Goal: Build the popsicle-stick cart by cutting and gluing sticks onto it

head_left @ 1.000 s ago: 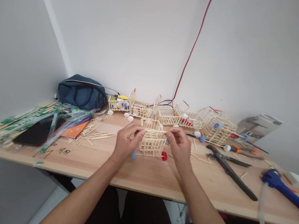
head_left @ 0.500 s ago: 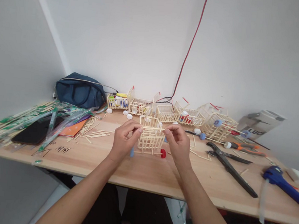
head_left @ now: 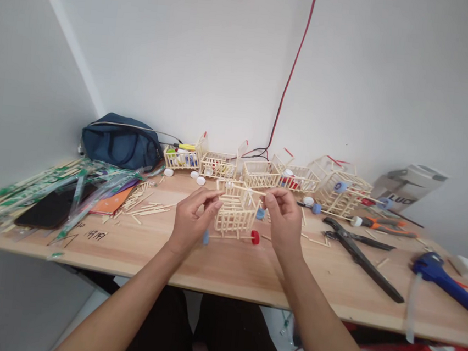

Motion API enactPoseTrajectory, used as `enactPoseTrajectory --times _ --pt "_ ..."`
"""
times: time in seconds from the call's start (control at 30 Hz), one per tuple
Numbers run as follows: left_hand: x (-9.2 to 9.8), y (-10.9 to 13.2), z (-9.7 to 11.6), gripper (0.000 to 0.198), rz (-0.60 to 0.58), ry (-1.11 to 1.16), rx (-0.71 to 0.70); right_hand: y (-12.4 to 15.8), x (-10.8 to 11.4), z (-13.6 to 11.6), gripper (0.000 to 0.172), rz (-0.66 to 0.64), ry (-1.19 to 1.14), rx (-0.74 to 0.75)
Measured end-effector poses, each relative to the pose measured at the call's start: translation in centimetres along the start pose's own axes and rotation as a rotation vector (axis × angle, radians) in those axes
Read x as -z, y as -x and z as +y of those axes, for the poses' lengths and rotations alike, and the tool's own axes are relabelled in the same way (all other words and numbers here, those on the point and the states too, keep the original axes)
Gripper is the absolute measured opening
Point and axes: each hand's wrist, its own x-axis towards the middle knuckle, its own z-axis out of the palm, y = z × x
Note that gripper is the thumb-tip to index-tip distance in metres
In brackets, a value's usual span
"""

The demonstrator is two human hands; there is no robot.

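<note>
A small cart made of pale wooden sticks [head_left: 234, 220] stands on the table between my hands, with a red cap wheel [head_left: 255, 237] at its near right and light blue caps at other corners. My right hand [head_left: 283, 216] pinches the right end of a thin wooden stick [head_left: 251, 190], which reaches leftward above the cart's top. At the cart's left is my left hand [head_left: 194, 213], its thumb and forefinger a little apart with nothing visible between them.
Several stick carts line the wall, one holding coloured caps [head_left: 184, 158]. Black-handled pliers [head_left: 362, 259], orange-handled pliers [head_left: 386, 226] and a blue glue gun [head_left: 447, 279] lie right. Leftward are a blue pouch [head_left: 121, 142], a phone [head_left: 48, 210], loose cut sticks [head_left: 136, 199] and stick packets.
My left hand has let go of the stick's left end, and its fingers have parted. My right hand has shifted slightly right, still holding the stick, whose left end is now higher.
</note>
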Motion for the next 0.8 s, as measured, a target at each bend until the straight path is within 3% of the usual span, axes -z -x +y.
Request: enactPoseTrajectory --times 0.17,0.57,0.8 --pt "0.5 0.2 0.1 0.02 0.014 -0.02 0.029 -0.4 1.6 -0.2 0.023 0.088 -0.033 -0.01" --pt "0.7 0.4 0.4 0.027 0.067 -0.116 0.072 0.1 8.9 0.6 0.038 -0.007 0.157 -0.127" --pt "0.6 0.5 0.4 0.029 0.074 -0.14 0.082 1.3 9.5 0.3 0.047 -0.031 0.353 -0.089"
